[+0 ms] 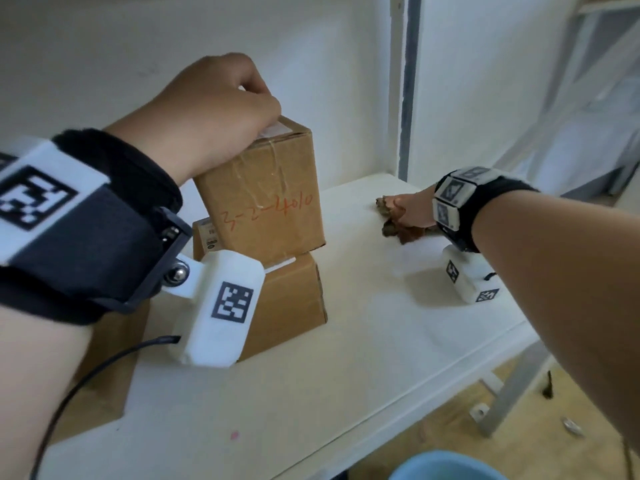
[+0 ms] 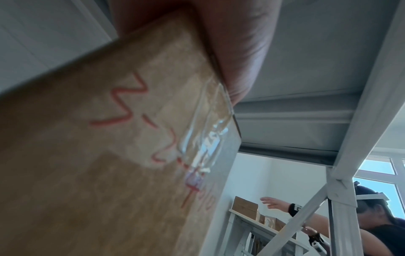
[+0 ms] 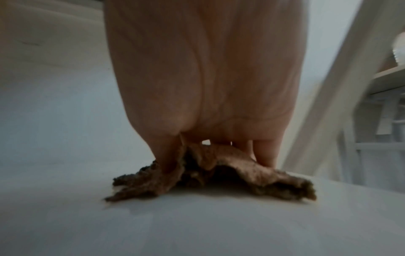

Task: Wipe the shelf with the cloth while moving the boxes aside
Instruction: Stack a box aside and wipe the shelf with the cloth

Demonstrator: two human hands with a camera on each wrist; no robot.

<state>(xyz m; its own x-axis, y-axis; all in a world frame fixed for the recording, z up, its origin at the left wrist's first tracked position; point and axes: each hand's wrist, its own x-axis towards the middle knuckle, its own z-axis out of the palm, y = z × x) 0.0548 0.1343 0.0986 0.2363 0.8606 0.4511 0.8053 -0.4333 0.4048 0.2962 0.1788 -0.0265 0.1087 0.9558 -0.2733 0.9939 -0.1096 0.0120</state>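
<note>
the cloth (image 3: 210, 175) was a small brown rag, bunched and limp, lying on the white shelf (image 1: 346, 358) toward its right back part; it looked soft and light, best handled by pressing flat from above, not by pinching an edge. the right hand (image 1: 414, 211) was on top of it, fingers (image 3: 264, 152) pointing down into the folds and closed over the bunch, forearm stretched out low over the shelf. the top box (image 1: 263, 199) was taped cardboard with red writing, stacked on a lower box (image 1: 287, 299) at the left of the shelf and sitting tilted. judged stiff and fairly light, though the taped face could be slick; the top edges were the place to grip. the left hand (image 1: 214, 116) was curled over its upper back corner, gripping it, wrist raised above the stack.
</note>
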